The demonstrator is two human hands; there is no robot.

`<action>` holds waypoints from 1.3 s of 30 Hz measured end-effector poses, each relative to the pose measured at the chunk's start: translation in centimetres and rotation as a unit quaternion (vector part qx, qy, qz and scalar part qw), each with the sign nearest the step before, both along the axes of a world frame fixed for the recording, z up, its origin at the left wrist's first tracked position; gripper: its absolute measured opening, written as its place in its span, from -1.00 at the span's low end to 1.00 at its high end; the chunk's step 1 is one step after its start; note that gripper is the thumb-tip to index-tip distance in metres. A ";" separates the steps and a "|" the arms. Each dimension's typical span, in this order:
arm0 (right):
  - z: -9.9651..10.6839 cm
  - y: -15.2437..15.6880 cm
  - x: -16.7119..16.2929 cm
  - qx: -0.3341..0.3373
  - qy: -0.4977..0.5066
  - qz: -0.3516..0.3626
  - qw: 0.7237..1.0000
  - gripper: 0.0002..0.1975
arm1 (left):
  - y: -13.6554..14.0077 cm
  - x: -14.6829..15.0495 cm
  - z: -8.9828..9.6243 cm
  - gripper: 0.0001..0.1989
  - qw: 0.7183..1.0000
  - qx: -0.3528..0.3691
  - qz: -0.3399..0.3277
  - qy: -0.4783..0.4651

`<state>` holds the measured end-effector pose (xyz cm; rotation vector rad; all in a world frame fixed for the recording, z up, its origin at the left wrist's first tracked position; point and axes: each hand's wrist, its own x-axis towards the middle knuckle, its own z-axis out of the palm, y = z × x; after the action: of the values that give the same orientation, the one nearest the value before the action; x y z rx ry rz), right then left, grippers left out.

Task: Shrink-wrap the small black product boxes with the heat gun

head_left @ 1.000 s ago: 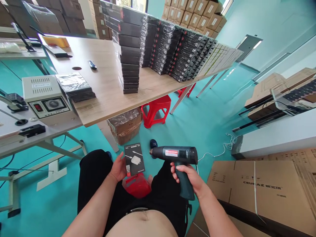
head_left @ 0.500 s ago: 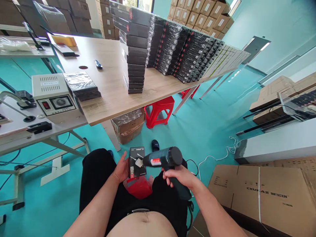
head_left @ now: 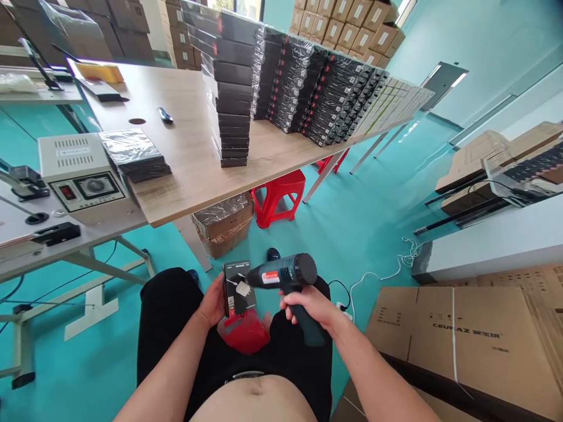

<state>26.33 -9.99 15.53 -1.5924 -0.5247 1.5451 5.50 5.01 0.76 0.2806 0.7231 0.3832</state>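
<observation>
My left hand (head_left: 214, 300) grips a small black retail box (head_left: 240, 302) by its left side, above my lap. The box has a white charger and cable printed on its face. In my right hand (head_left: 303, 302) is a dark heat gun (head_left: 285, 271), held by its handle. Its nozzle points left and covers part of the box's face; whether it touches the box I cannot tell. A red stool seat (head_left: 244, 334) shows between my legs, below the box.
A wooden table (head_left: 189, 184) ahead bears tall stacks of black boxes (head_left: 303, 82) and a shorter film-wrapped stack (head_left: 134, 153). A grey control unit (head_left: 88, 176) stands at left. Large cartons (head_left: 431, 328) are at right. A white cable (head_left: 373, 278) trails across the floor.
The box has tilted a little in my left hand. The heat gun has moved slightly left and up with my right hand. The whole view has shifted slightly.
</observation>
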 end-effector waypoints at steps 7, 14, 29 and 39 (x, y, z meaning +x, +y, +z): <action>-0.6 -5.1 1.2 -0.008 0.057 0.005 0.998 -0.68 | 1.5 0.3 -2.0 -0.76 0.988 -0.049 0.111 0.097; -2.1 -9.7 3.2 -0.020 0.167 -0.046 0.985 -0.64 | 1.8 -1.2 -1.0 -0.68 0.992 -0.073 0.091 -0.045; 0.1 1.9 -0.4 0.071 0.154 -0.021 0.985 -0.70 | 0.9 -1.7 0.2 -0.25 0.992 -0.059 -0.014 -0.113; -1.9 -4.9 6.0 -0.031 0.112 -0.040 0.992 -0.72 | 0.9 -2.0 2.6 -0.35 0.978 -0.027 0.090 -0.187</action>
<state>32.34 -14.91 13.66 -1.4435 -0.2876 1.6672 3.54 5.94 3.40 0.0867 0.3886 0.5694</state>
